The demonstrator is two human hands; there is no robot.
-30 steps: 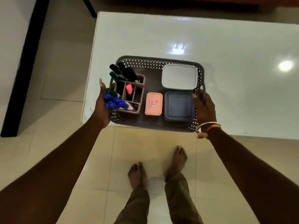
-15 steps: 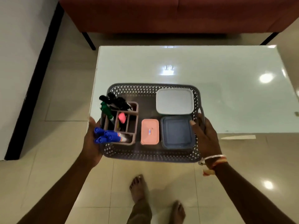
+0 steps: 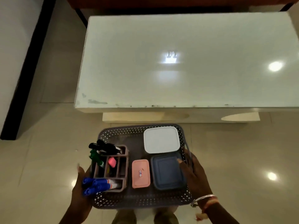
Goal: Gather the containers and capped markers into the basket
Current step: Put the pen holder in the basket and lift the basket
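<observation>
Loaded basket (image 3: pixel 123 129) held above the floor (image 3: pixel 48 159), near the table's (image 3: pixel 145 38) front edge; left hand (image 3: pixel 80 189) clasps its left edge beside the markers (image 3: pixel 95 185), right hand (image 3: pixel 196 177) its right edge beside the containers (image 3: pixel 161 139); probably light but flexible, best carried by both edges

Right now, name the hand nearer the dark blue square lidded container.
Right. The right hand grips the grey perforated basket's wall beside the dark blue container, thumb over its lid; the left hand holds the opposite wall, beyond the marker organiser.
</observation>
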